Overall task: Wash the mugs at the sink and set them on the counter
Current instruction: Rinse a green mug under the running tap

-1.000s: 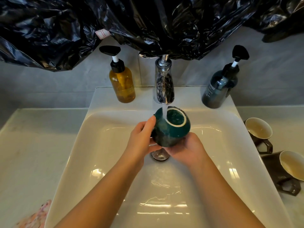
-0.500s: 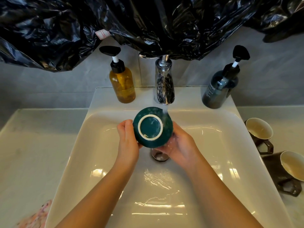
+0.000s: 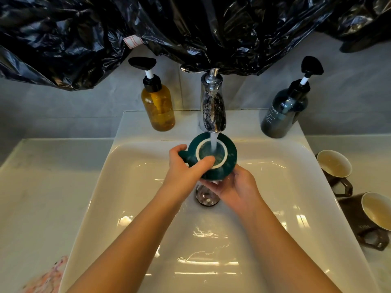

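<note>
You held the teal mug [image 3: 231, 160] over the sink [image 3: 127, 187], at 12 o'clock of the basin and right under the faucet [image 3: 212, 106]. It was turned so its underside, with the pale ring, faced up and its handle pointed to 9 o'clock. The water [image 3: 214, 144] fell inside that ring. Your left hand [image 3: 186, 168] gripped it, fingers [image 3: 179, 149] curled round the handle side and thumb across the ring. Your right hand [image 3: 234, 188] cupped the lower wall from 5 o'clock, fingers curled under it.

On the sink's back ledge, the amber pump bottle [image 3: 157, 106] at 11 o'clock was partly filled with amber liquid. I could not read the level in the dark pump bottle [image 3: 281, 115] at 1 o'clock.

At 3 o'clock on the tabletop [image 3: 42, 187] sat a brown mug [image 3: 334, 163] with a cream inside that held nothing. A second brown mug [image 3: 376, 210] was cut off by the frame edge.

The mug's mouth was out of sight, and your hands half covered the drain [image 3: 206, 198]. Black plastic sheeting [image 3: 190, 28] hid the faucet's top. A pink patterned thing [image 3: 44, 280] at 7 o'clock was cropped and unclear.
</note>
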`<state>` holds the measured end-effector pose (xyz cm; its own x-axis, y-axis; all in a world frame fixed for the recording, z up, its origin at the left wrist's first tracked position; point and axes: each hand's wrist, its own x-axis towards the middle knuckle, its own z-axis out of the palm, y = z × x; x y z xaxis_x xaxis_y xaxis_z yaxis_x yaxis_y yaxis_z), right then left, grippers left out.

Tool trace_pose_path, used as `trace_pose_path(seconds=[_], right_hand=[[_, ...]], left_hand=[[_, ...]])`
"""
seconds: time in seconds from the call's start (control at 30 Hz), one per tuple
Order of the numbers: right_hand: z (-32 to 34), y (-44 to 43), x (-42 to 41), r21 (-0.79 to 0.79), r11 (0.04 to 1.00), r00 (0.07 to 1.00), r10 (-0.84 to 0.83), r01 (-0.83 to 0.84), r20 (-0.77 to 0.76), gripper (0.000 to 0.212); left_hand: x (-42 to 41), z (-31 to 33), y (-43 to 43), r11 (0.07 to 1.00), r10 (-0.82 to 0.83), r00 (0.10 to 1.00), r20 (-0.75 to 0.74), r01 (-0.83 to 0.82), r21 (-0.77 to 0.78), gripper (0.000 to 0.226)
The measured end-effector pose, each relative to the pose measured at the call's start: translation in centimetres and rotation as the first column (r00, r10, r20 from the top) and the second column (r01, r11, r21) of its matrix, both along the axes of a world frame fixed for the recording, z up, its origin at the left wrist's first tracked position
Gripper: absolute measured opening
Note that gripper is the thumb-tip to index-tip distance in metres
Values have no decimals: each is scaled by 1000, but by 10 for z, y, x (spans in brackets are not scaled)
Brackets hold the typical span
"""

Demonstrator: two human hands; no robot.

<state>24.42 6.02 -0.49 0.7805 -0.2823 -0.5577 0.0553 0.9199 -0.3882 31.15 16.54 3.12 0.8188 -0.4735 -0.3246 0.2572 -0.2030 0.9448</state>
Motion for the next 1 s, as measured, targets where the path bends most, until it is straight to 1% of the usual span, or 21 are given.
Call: trace_pose_path(seconds=[0.07,0.1,0.17,0.23,0.27,0.3,0.33,0.4,0.47,0.5,0.57,0.6,0.63,0.67,0.7,0.77,0.8,0.83,0.87,0.9,1.0], right_hand=[[0,2,2,-23,1000,1000,-3,3,2,37],[-1,4,2,-34,999,1000,-8,8,2,37],[-2,6,3,-94,995,999,-34,31,-28,38],[-3,5,2,-281,958,994,-76,52,-77,35],[-1,6,1,-404,914,992,-90,45,-93,33],[0,6,-1,-529,848,990,-94,23,-108,30],[3,6,-2,-646,763,988,-96,-5,-121,29],[7,8,-5,-828,559,986,-100,-56,-134,29],[9,9,-8,-926,368,988,-87,-84,-124,28],[8,9,-9,-948,306,991,-69,-87,-113,27],[7,9,-10,-971,227,996,-31,-80,-89,24],[7,9,-10,-976,209,997,-35,-63,-72,21],[7,9,-9,-976,216,998,-53,-34,-47,18],[7,9,-8,-966,258,997,-68,-8,-26,15],[6,8,-6,-940,340,998,-65,5,-18,14],[7,11,-3,-806,591,1000,2,-4,-3,18],[7,12,-3,-734,679,1000,21,-7,10,24],[7,11,-3,-699,715,999,27,-5,21,30],[8,12,-4,-701,713,999,28,0,28,34],[9,13,-5,-727,687,999,25,6,32,35],[9,16,-7,-828,561,999,34,-4,19,46]], left_hand=[[0,1,-6,996,88,996,18,-88,17,57],[0,0,-10,990,142,990,-7,-142,10,48],[2,-4,-14,979,195,966,-167,-203,-31,39],[2,-5,-14,971,165,912,-376,-218,-103,40],[3,-6,-12,965,134,881,-453,-221,-144,43],[3,-8,-10,962,104,863,-495,-213,-170,45],[3,-8,-8,965,71,857,-511,-188,-181,47],[5,-8,-5,972,10,850,-527,-132,-195,48],[8,-6,-4,974,-14,827,-562,-115,-194,45],[9,-5,-3,976,-22,817,-577,-108,-190,44],[10,-7,-1,976,-35,811,-583,-97,-194,44],[10,-9,0,973,-33,812,-582,-107,-205,42],[9,-10,1,967,-28,817,-577,-124,-224,40],[7,-11,1,957,-32,824,-565,-137,-255,38],[4,-12,1,946,-39,833,-552,-147,-289,36],[-2,-14,0,925,-47,849,-527,-163,-345,35],[-5,-15,0,916,-51,855,-516,-166,-366,35],[-7,-15,1,910,-59,859,-508,-163,-382,35],[-8,-15,2,908,-60,868,-493,-158,-388,37],[-9,-16,3,915,-47,884,-464,-149,-375,39],[-7,-26,5,949,41,937,-347,-145,-280,42]])
